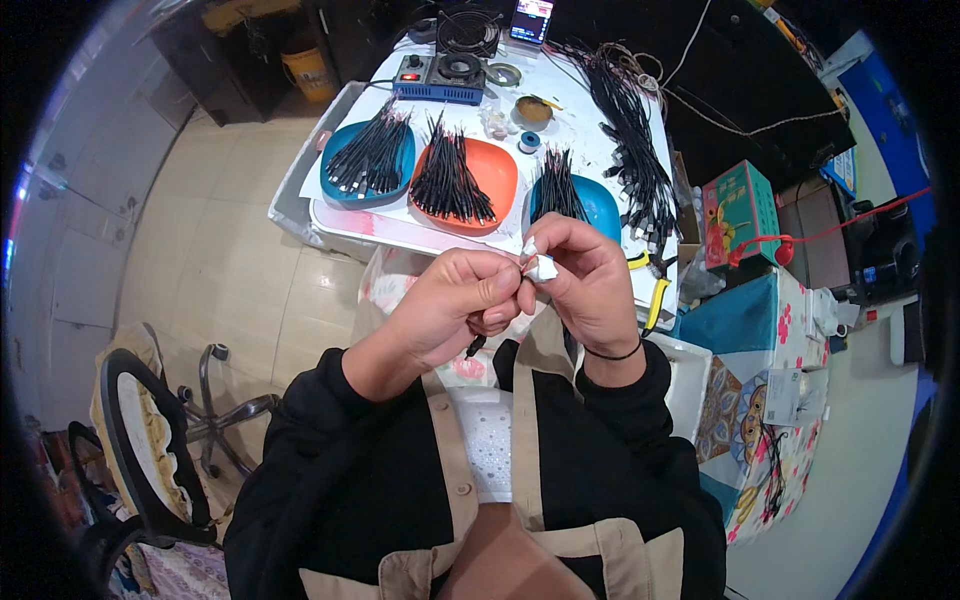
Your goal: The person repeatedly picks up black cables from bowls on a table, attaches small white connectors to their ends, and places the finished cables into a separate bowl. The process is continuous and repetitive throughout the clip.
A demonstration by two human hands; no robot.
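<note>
Just in front of my chest, the two hands meet at the near edge of the white table. My left hand (450, 300) is closed on a thin black cable (476, 346), whose dark end pokes out below the fingers. My right hand (590, 275) pinches a fine reddish wire at the cable's other end, between thumb and forefinger. White wrapping (542, 268) covers the tips of that thumb and finger. Beyond the hands, black cables with stripped ends fill a teal bowl (350, 133), an orange bowl (500, 165) and a blue bowl (600, 205).
Yellow-handled pliers (656, 302) lie by the right table edge, near a heap of black cables (628, 130). Farther back stand a blue heating unit (440, 85), a small fan (468, 35), a round tin (535, 112), a spool (529, 142) and a phone (531, 20). A chair (150, 440) is at left.
</note>
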